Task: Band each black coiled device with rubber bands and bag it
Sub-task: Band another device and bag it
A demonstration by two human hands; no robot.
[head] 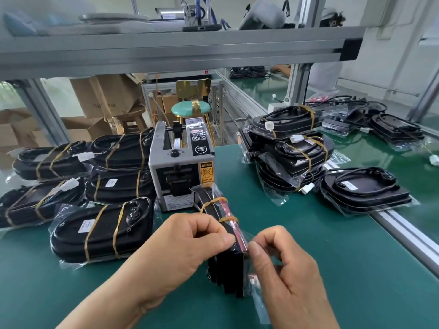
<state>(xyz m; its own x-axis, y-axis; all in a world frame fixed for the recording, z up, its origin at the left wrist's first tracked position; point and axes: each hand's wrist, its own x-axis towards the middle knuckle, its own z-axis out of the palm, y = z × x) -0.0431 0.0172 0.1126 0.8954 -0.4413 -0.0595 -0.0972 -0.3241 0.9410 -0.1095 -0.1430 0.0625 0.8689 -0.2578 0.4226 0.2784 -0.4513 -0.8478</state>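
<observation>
**Bagging the banded units – mid-stack, hands full**

So the green bench mat (297,233) is pretty crowded. Left side has a pile of finished bagged units (99,186), right side has another stack of bagged units (289,153), and a grey tape dispenser (180,167) sits dead centre at the back. The only real free space is the strip right in front of me and off to the right, before the aluminium rail (403,236) at the mat's edge.

The black device (225,264) being worked on stands on edge just in front of the dispenser, two rubber bands (213,201) around it, clear bag (259,298) partly over it.

Left hand (190,243) is pinched shut on the bag's edge at the top of the device; right hand (285,269) pinches the film opposite.

I'd guess the unit's stiff and fairly hefty, while the bag's thin, slippery and easy to tear, so grip the body, not the cable loops. Tipping sideways looks like the main risk.
</observation>
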